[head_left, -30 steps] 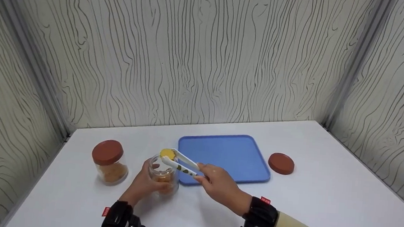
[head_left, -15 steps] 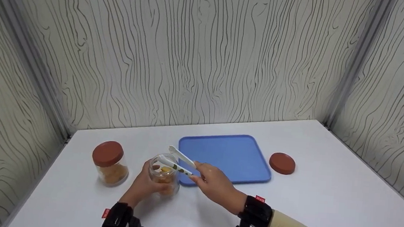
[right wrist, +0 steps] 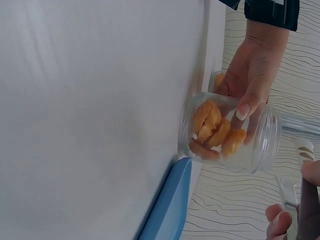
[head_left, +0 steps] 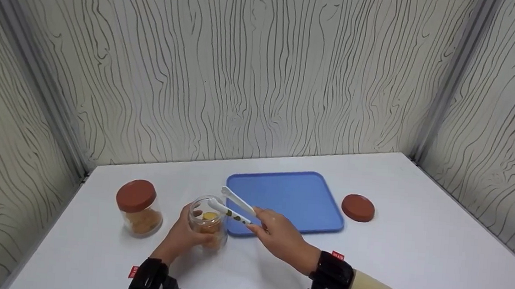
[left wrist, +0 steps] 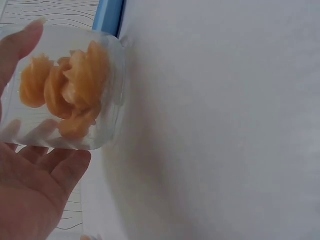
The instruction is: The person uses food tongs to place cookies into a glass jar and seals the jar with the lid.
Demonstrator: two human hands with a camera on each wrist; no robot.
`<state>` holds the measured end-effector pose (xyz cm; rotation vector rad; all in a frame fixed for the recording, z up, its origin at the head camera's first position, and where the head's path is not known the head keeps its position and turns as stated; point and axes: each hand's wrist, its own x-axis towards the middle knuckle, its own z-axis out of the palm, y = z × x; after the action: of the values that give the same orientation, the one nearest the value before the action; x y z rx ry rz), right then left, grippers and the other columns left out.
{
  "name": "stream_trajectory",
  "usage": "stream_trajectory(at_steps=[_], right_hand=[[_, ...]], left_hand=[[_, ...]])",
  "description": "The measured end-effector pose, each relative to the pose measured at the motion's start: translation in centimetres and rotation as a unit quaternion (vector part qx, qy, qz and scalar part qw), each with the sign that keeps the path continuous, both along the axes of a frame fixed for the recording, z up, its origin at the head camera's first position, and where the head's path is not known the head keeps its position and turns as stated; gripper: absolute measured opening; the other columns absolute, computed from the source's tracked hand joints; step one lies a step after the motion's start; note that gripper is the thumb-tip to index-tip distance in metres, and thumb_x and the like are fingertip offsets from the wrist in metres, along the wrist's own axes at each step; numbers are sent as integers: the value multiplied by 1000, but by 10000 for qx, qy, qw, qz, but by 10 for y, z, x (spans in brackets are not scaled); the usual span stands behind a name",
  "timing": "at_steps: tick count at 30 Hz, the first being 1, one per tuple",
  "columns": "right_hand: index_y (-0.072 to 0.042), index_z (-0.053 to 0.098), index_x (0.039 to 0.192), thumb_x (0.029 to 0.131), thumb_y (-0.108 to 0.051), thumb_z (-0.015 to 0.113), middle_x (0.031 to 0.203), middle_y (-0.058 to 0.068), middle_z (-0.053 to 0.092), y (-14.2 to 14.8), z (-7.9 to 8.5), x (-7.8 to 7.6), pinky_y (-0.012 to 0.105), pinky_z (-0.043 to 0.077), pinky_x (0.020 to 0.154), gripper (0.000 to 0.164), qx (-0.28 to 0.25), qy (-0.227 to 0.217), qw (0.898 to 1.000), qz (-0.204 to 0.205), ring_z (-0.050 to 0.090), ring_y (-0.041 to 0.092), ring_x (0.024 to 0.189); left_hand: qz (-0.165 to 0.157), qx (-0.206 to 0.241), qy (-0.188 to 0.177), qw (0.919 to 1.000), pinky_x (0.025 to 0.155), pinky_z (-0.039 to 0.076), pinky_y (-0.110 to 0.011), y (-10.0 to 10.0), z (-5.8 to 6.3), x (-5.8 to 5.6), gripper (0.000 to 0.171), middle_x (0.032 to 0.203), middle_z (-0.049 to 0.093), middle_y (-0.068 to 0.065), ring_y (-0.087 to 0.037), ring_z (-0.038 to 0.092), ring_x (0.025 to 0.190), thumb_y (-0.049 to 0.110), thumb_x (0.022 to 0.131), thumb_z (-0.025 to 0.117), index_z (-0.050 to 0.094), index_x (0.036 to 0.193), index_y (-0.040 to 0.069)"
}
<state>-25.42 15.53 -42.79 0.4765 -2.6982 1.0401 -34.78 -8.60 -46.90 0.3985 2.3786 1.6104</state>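
Observation:
My left hand (head_left: 186,235) grips a clear lidless jar (right wrist: 252,157), fingers and thumb around its side, and the jar stands upright on the table. Inside lie several ridged golden-brown cookies (left wrist: 85,80), with a yellower cookie (head_left: 209,216) on top. My right hand (head_left: 284,239) holds white tongs (head_left: 238,201) with green spots, pinched between thumb and fingers. The tong tips stand apart over the jar's mouth, nothing between them. In the right wrist view, part of my right hand and the tongs show at the lower right edge.
A blue tray (head_left: 285,195) lies behind and right of the open jar, close to it. Farther right is a red-brown lid (head_left: 358,207). To the left stands a second jar (head_left: 143,220) of cookies under a red-brown lid (head_left: 136,194). Patterned panels rise behind the table.
A second ago the tongs held a yellow cookie over the jar's mouth. The cookie was let go into the jar, and the tongs have since drawn slightly right. My left hand kept its hold.

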Motion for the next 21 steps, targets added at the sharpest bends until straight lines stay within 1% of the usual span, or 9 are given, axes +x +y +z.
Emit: stream_trajectory(at_steps=[8, 14, 17, 21], right_hand=[[10, 51, 133, 99, -27, 56, 83, -1, 52, 10, 0, 4, 25, 39, 55, 51, 111, 269, 9995, -97, 42, 9, 64], [11, 52, 132, 99, -24, 57, 80, -3, 49, 17, 0, 4, 25, 39, 54, 48, 199, 430, 9987, -178, 42, 9, 63], [11, 52, 131, 98, -23, 58, 78, -3, 47, 22, 0, 5, 25, 38, 53, 47, 187, 518, 9983, -207, 41, 9, 62], [10, 52, 132, 98, -24, 58, 79, -3, 48, 30, 0, 7, 26, 37, 54, 48, 227, 565, 9977, -286, 40, 9, 62]], left_hand=[[54, -74, -40, 9999, 109, 26, -60, 1, 0, 1, 110, 150, 32, -26, -43, 29, 138, 22, 68, 89, 18, 150, 2], [95, -85, 24, 9999, 108, 28, -60, 0, -1, 1, 110, 145, 38, -26, -43, 33, 135, 21, 68, 90, 18, 149, 2], [88, -71, 3, 9999, 108, 27, -61, -1, -2, 1, 113, 145, 37, -26, -44, 32, 136, 21, 68, 90, 15, 150, 2], [89, -160, -102, 9998, 108, 28, -60, -1, -1, 0, 113, 146, 36, -26, -43, 33, 135, 24, 69, 89, 14, 151, 3]])
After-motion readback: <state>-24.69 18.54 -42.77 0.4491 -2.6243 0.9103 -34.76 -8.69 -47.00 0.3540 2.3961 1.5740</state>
